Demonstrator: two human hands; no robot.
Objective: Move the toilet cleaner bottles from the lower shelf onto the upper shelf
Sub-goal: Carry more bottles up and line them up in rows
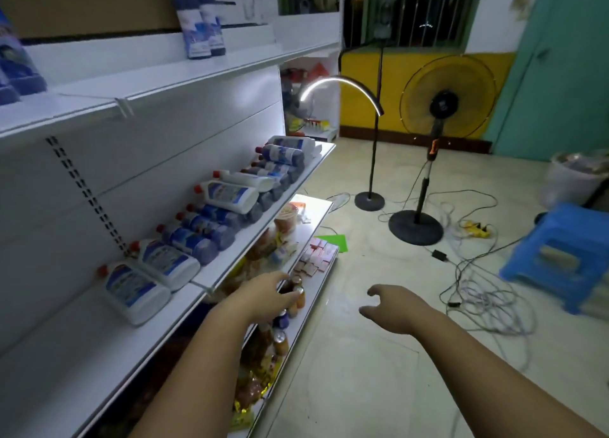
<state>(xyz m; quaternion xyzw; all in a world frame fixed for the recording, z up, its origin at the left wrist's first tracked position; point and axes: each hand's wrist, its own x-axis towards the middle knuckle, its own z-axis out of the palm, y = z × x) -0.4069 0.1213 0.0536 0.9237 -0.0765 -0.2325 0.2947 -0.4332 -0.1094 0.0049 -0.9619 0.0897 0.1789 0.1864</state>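
Toilet cleaner bottles (197, 226): lying on their sides along the lower shelf (240, 240), others already standing on the upper shelf (197, 71). Left grip (267, 294) released, reaching low beside the shelf edge, probably lining up for the nearest bottle; right grip (392, 309) released, hanging over the floor (362, 388).

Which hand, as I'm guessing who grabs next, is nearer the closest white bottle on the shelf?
Left. The left hand is right of the white bottle; the right hand hovers farther right, over the floor.
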